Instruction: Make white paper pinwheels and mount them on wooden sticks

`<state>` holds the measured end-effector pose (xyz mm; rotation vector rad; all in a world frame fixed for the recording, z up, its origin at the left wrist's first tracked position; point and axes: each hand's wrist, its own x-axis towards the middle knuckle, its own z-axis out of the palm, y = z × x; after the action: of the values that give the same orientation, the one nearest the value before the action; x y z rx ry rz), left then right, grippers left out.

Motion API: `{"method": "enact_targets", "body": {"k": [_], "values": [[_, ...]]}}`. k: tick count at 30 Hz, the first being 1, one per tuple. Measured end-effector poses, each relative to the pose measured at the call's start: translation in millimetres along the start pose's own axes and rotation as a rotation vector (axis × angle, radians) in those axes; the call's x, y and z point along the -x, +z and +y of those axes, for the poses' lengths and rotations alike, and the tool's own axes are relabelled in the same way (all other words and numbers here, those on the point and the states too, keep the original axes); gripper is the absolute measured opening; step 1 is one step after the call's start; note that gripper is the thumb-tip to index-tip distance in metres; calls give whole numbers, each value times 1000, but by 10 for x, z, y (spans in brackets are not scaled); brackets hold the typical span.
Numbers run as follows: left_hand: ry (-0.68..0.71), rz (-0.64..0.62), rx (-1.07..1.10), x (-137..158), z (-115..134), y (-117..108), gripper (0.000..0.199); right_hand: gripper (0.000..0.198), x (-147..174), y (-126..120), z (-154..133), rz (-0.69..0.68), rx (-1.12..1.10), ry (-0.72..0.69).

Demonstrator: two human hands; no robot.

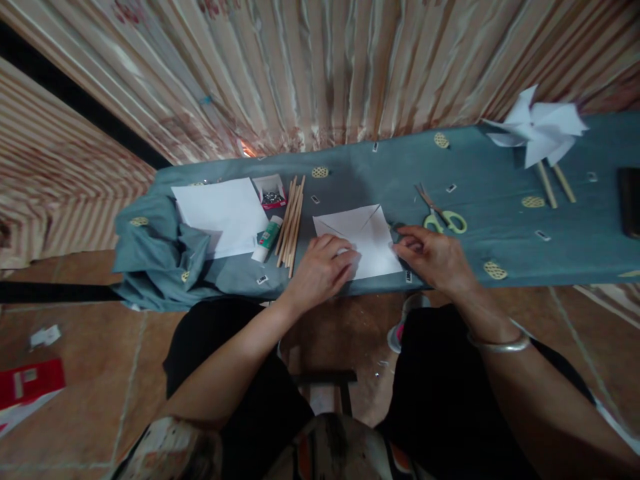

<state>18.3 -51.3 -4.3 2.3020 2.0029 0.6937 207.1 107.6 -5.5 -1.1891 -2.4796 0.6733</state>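
Note:
A square sheet of white paper (373,250) lies on the cloth-covered table in front of me, with slanting lines running in from its upper corners. My left hand (327,267) rests on the sheet's left part, fingers bent and slightly apart, pressing from above. At the sheet's right edge, my right hand (433,257) has thumb and forefinger brought together, the thumb touching the paper's border; the exact contact is hard to see. Just beyond that hand lie scissors (440,215) with light green handles, blades apart and pointing away.
Left of the sheet are several wooden sticks (290,227), a glue stick (269,238), a small box of metal pieces (271,193) and more white paper (225,217). Two paper pinwheels (543,127) on sticks lie at right, near a dark object (631,200). A curtain (320,73) hangs behind the table.

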Motion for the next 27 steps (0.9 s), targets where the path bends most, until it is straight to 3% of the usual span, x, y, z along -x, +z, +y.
{"method": "enact_targets", "body": {"k": [6, 11, 17, 23, 27], "values": [[67, -100, -35, 23, 144, 59, 20, 26, 43, 8, 10, 77, 32, -175], [71, -114, -96, 39, 146, 88, 21, 26, 73, -6, -31, 58, 6, -240], [73, -96, -144, 67, 140, 52, 17, 31, 56, -77, 8, -53, -143, -303], [62, -47, -162, 139, 66, 8, 19, 40, 68, -107, 57, -272, -318, -292], [76, -85, -143, 168, 76, -21, 21, 26, 86, -64, -17, -356, -439, -271]]}}
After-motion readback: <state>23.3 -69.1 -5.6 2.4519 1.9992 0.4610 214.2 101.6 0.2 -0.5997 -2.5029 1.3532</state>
